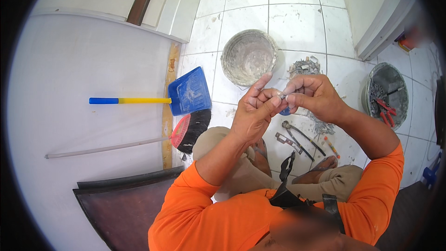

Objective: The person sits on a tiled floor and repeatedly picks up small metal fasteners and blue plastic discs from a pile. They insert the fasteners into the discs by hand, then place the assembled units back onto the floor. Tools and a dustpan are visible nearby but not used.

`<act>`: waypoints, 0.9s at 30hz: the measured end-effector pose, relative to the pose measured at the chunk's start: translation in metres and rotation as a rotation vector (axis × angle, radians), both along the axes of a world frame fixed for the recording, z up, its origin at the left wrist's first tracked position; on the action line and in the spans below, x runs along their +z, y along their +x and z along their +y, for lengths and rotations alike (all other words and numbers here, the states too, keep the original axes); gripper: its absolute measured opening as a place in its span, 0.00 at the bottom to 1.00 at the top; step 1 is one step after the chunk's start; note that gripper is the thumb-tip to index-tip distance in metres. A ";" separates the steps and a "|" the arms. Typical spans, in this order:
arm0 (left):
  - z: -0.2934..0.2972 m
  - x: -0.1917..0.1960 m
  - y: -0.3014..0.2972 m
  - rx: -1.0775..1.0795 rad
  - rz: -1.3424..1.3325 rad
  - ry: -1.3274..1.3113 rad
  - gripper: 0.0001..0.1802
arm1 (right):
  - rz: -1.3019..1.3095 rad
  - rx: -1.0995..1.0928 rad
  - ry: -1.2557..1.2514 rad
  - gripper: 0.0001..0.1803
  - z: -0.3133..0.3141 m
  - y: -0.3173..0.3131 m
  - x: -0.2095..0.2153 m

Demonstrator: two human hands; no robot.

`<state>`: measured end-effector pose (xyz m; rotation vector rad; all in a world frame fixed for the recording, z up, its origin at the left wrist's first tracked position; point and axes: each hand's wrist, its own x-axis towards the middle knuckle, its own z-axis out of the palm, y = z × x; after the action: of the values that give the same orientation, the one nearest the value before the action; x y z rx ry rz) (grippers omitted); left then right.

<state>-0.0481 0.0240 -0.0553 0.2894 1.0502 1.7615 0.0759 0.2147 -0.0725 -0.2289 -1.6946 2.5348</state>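
A small grey piece (283,96) sits right at the fingertips where the two hands meet, and most of it is hidden by them. The left hand (253,116) pinches it between thumb and bent fingers, with one finger sticking out beyond the grip. The right hand (316,96) closes on it from the other side, its thumb and forefinger nipped together and the other fingers curled in. Its exact shape is too small to tell. Just below the fingers, partly covered by them, shows something blue (285,111).

Beyond the fingers and a little to their left, a cement-crusted bucket (226,67) stands on the tiled floor (295,28); beyond them to the right lies a heap of grey scraps (304,66). Nearer the body than the fingers are a black-handled tool (304,141), a slotted metal plate (288,142) and an orange-and-yellow stick (331,147). Well to the left of the fingers rests a blue dustpan (189,92); well to their right, a tub (368,95) holds a red-handled tool (386,112).
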 end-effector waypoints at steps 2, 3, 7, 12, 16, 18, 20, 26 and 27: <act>-0.001 -0.002 0.000 -0.004 0.005 0.014 0.35 | -0.003 -0.002 0.010 0.09 -0.001 0.001 0.002; -0.001 -0.002 0.000 -0.006 0.008 0.020 0.35 | -0.005 -0.003 0.015 0.09 -0.001 0.001 0.003; 0.000 0.000 0.001 0.010 0.009 0.002 0.34 | 0.028 -0.027 0.042 0.08 -0.002 0.001 0.003; -0.001 -0.003 0.001 -0.007 0.053 -0.003 0.34 | 0.043 -0.045 0.112 0.08 -0.003 0.001 0.001; -0.001 0.000 0.000 0.043 0.212 -0.086 0.37 | -0.042 -0.070 0.053 0.10 -0.011 -0.001 0.007; -0.002 -0.003 -0.002 0.047 0.280 -0.099 0.37 | -0.066 -0.089 0.011 0.10 -0.014 -0.004 0.008; -0.001 0.000 -0.001 0.050 0.222 -0.082 0.37 | -0.048 -0.080 -0.070 0.11 -0.013 -0.005 0.004; -0.001 -0.003 -0.001 0.051 0.061 0.003 0.33 | -0.026 -0.051 -0.141 0.11 -0.005 -0.005 -0.001; 0.000 -0.004 -0.001 0.051 0.044 0.013 0.33 | -0.037 -0.045 -0.107 0.11 -0.004 -0.005 -0.001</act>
<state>-0.0487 0.0237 -0.0590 0.3124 1.0865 1.8155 0.0712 0.2104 -0.0731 -0.3195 -1.5491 2.6074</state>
